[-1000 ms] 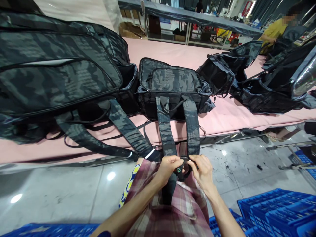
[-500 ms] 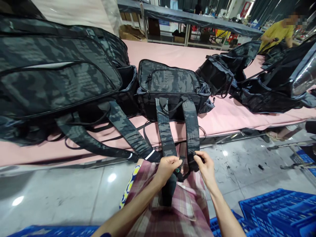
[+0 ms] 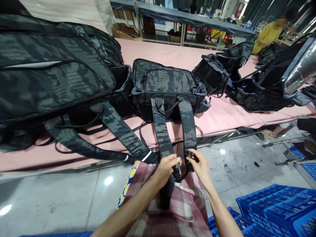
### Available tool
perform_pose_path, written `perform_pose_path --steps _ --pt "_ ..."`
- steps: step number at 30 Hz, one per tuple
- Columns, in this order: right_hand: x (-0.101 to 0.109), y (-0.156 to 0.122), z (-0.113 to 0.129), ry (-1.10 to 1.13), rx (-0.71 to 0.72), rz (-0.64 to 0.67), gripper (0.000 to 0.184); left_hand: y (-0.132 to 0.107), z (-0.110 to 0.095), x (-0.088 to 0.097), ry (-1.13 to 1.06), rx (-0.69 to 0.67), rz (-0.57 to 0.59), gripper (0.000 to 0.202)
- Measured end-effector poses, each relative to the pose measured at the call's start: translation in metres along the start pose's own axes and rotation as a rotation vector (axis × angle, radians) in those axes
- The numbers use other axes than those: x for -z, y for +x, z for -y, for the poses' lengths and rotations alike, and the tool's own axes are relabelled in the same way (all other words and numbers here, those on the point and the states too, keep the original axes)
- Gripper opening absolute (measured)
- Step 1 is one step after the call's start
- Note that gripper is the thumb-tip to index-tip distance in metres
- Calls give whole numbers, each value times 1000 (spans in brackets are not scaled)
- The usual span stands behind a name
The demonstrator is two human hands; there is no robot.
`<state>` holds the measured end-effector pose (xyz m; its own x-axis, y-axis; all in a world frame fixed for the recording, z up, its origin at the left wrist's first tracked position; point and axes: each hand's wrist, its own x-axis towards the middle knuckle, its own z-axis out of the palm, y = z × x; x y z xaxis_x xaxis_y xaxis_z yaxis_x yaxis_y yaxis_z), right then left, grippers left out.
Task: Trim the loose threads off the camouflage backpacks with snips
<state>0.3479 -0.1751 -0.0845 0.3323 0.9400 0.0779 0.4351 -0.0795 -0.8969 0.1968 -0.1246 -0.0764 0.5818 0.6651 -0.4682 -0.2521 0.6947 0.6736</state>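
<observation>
A dark camouflage backpack point(image 3: 168, 80) lies on the pink-covered table, its two shoulder straps hanging over the front edge towards me. Beside the lower end of the left strap point(image 3: 161, 130), my left hand point(image 3: 166, 168) pinches a black chest-strap buckle point(image 3: 177, 166) with a small round green-marked dial. At the lower part of the right strap point(image 3: 189, 126), my right hand point(image 3: 200, 166) has thumb and finger closed on a small dark clip point(image 3: 192, 155), partly hidden by the fingers. Black webbing hangs in a loop between the hands, over my plaid apron point(image 3: 177, 210).
A larger camouflage bag point(image 3: 56, 75) lies left, its straps also hanging down. More open bags point(image 3: 266, 95) stand right on the pink table point(image 3: 217, 118). Blue crates point(image 3: 276, 204) sit on the floor at lower right. A person in yellow point(image 3: 268, 36) works at far right.
My right hand has shifted slightly left, closer to my left hand, and the clip shows more between its fingers. The whole view has moved a little.
</observation>
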Motion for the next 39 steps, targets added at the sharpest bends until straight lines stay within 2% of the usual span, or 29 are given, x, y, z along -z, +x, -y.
perform_pose_path --steps 2,3,8,13,20,25,30,33,36,38,39 --pt "-1 -9 -2 -133 17 -81 33 1 1 -1 -5 -49 -172 27" --pt "-2 -14 -2 -178 33 -93 32 2 2 -1 -21 -51 -200 30" --pt "-12 -29 3 -313 184 -130 18 3 6 2 -152 4 -119 34" --pt "-15 -26 2 -344 302 -138 14 0 6 -1 -94 -21 -169 34" --pt "-11 -27 -5 -207 118 -123 15 -1 6 -1 -20 -36 -185 32" --pt "-11 -26 -3 -238 168 -77 15 0 11 1 89 -91 -189 28" --pt "-15 -27 -4 -95 43 -98 17 1 13 1 63 -47 -179 32" --pt "-14 -23 -3 -129 49 -52 16 0 12 2 90 -57 -163 31" --pt "-1 -21 -10 -59 -47 -181 19 -3 8 9 71 -18 -107 29" --pt "8 -28 -21 49 -176 -283 23 -6 4 17 33 9 -67 28" --pt "11 -35 -28 96 -258 -282 26 -8 3 21 20 18 -48 27"
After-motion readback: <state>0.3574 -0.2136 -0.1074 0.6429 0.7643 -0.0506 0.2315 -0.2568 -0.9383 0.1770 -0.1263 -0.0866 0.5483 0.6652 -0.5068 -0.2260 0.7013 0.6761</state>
